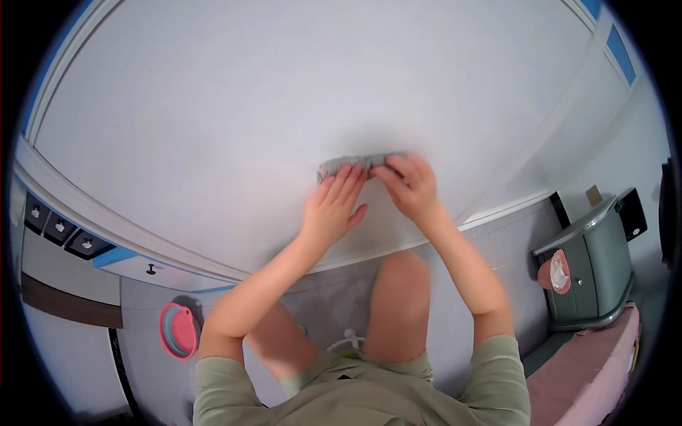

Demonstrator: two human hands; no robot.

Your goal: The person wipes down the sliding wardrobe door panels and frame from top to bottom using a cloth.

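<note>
A rolled grey cloth (348, 165) lies crosswise on the white table (234, 99), with a bit of pink at its left end. On its left half rests my left hand (332, 206), fingers stretched out and thumb held apart. The fingers of my right hand (412, 188) are bent around the right end of the roll, slightly blurred. My fingers partly cover the cloth, so what may be inside the roll cannot be seen.
The table's front edge (334, 264) runs above my knees. On the floor at left is a pink and grey basin (179, 331). A green cabinet (604, 263) with a pink lined bin (556, 272) stands at right, near a pink-covered bed (590, 369).
</note>
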